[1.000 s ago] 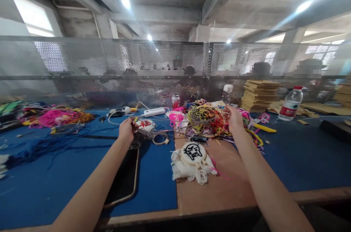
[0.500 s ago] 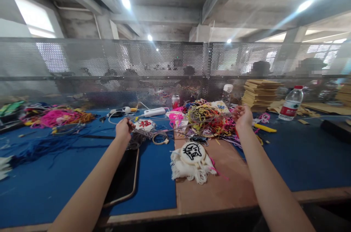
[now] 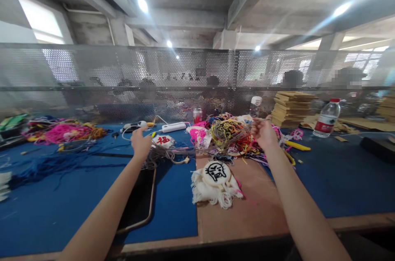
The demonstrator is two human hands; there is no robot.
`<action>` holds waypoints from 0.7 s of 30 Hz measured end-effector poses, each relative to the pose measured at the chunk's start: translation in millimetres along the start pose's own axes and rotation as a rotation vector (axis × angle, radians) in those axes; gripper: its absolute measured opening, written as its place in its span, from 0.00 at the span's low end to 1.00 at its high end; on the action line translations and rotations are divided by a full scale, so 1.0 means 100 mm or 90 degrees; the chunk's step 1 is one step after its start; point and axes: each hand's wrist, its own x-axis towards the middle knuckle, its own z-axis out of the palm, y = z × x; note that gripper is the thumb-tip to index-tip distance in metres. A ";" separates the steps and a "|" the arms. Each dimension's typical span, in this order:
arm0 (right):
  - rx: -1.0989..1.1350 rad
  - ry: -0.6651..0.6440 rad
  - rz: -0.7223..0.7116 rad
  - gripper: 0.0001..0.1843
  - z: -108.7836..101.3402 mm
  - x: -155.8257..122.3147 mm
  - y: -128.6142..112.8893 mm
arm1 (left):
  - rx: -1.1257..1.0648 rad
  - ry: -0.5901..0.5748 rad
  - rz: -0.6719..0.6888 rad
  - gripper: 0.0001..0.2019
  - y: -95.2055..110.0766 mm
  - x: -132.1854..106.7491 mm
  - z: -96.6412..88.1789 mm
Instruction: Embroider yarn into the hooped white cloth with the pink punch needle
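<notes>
Head view: grey strands (image 3: 162, 153) ran across the middle of the table, bunched beside the left hand (image 3: 141, 141) and trailing over a tangled yarn heap (image 3: 226, 129) toward the right hand (image 3: 264, 132). The left hand was partly curled, thumb side up; whether it gripped any strand I could not tell. The right hand was bent inward at the heap's right side, its fingers half closed and blurred, so its hold could not be told either.

As a judgement, the grey lengths were partly drawn out of the tangle, while most of the mixed colours lay unsorted; how much work was left was unclear.

Counted outward, there was one embroidery hoop (image 3: 217, 172) with a black-stitched design, resting on one fringed white cloth (image 3: 200, 195), and one patch with a red character (image 3: 163, 140) just beside the left hand. Behind stood one can (image 3: 197, 115), one white-capped bottle (image 3: 256, 102) and one white power strip (image 3: 173, 127). Farther off were one red-capped bottle (image 3: 327, 119), a second colourful yarn pile (image 3: 66, 131) at left, and two brown stacks (image 3: 290, 108), one cut by the right edge.
</notes>
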 end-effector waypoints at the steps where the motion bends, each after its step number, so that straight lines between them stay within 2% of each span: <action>1: -0.023 -0.033 0.014 0.29 0.08 -0.05 0.02 | 0.033 -0.001 0.036 0.14 0.04 -0.03 0.04; 2: -0.043 -0.072 0.031 0.31 0.17 -0.10 0.05 | 0.047 -0.007 0.061 0.15 0.08 -0.09 0.09; 3: -0.059 -0.130 0.049 0.33 0.27 -0.17 0.08 | 0.063 -0.043 0.096 0.17 0.12 -0.15 0.15; 5: -0.074 -0.285 0.079 0.36 0.45 -0.33 0.16 | 0.134 -0.238 0.237 0.20 0.23 -0.35 0.27; 7: -0.100 -0.430 0.130 0.39 0.60 -0.50 0.25 | 0.114 -0.436 0.300 0.23 0.34 -0.58 0.38; 9: -0.109 -0.549 0.173 0.40 0.72 -0.65 0.34 | 0.047 -0.562 0.285 0.27 0.45 -0.81 0.46; 11: -0.112 -0.620 0.198 0.41 0.79 -0.76 0.41 | -0.018 -0.645 0.238 0.27 0.56 -0.96 0.49; 14: -0.118 -0.638 0.216 0.41 0.83 -0.81 0.48 | -0.087 -0.672 0.123 0.18 0.64 -1.02 0.51; 16: -0.125 -0.599 0.202 0.39 0.83 -0.77 0.50 | -0.095 -0.634 0.064 0.16 0.63 -0.97 0.50; 18: -0.156 -0.515 0.159 0.35 0.80 -0.69 0.51 | -0.106 -0.569 0.037 0.16 0.58 -0.88 0.49; 21: -0.326 -0.319 -0.011 0.29 0.70 -0.55 0.50 | -0.172 -0.452 -0.008 0.15 0.48 -0.73 0.47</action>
